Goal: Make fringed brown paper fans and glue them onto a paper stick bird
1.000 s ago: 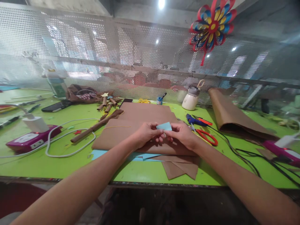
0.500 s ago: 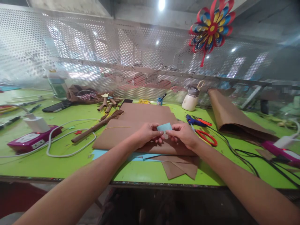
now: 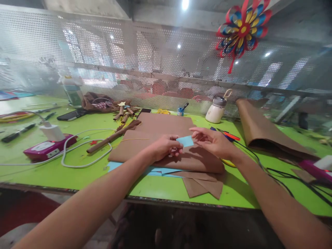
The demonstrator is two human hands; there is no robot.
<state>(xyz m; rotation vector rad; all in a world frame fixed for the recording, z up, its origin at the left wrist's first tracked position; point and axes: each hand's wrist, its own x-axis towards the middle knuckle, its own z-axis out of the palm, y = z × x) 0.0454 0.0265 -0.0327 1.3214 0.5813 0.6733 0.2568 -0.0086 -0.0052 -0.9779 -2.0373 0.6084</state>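
A small light-blue piece of paper [image 3: 185, 141] is pinched at its left edge between the thumb and fingers of my left hand [image 3: 167, 147]. To the right of it, my right hand [image 3: 215, 141] is open, its fingers apart and pointing toward the paper's right edge. Both hands are above folded brown paper [image 3: 137, 147]. Light-blue sheets [image 3: 116, 166] and brown paper pieces [image 3: 194, 186] stick out from under its near edge. A thin yellow strand [image 3: 135, 139] lies across it, left of my left hand.
Rolled brown paper sticks [image 3: 111, 138] and a purple power strip [image 3: 46, 148] with a white cable are left. Orange-handled scissors [image 3: 231, 135] are partly hidden behind my right hand. A cream bottle [image 3: 215, 111] stands at the back; a large folded brown sheet [image 3: 267, 128] lies right.
My right hand has let go of the blue paper and moved right, its fingers opening. My left hand keeps hold of the paper. The whole view has shifted slightly.
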